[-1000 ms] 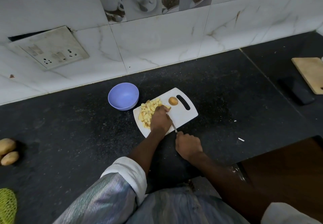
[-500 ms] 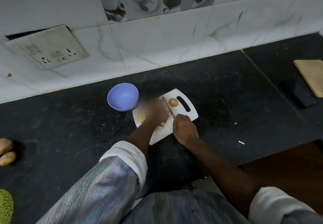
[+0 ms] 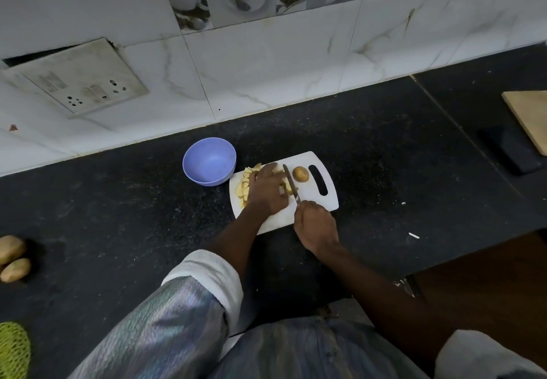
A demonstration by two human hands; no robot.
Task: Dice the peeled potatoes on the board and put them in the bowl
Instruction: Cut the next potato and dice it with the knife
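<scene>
A white cutting board lies on the dark counter. Yellow diced potato pieces are heaped on its left part. My left hand lies over the heap, fingers curved around the pieces beside the blade. My right hand grips the handle of a knife, whose blade points away from me, flat against the right side of the pile. A small whole potato sits by the board's handle slot. The lilac bowl stands just left of the board; nothing shows inside it.
Two unpeeled potatoes lie at the counter's left edge, above a green mesh bag. A wooden board and a dark phone sit at the far right. A socket plate hangs loose on the tiled wall.
My right hand moved up onto the board and swung the knife blade against the pile. My left hand shifted from the pile's near right side to cover the pieces.
</scene>
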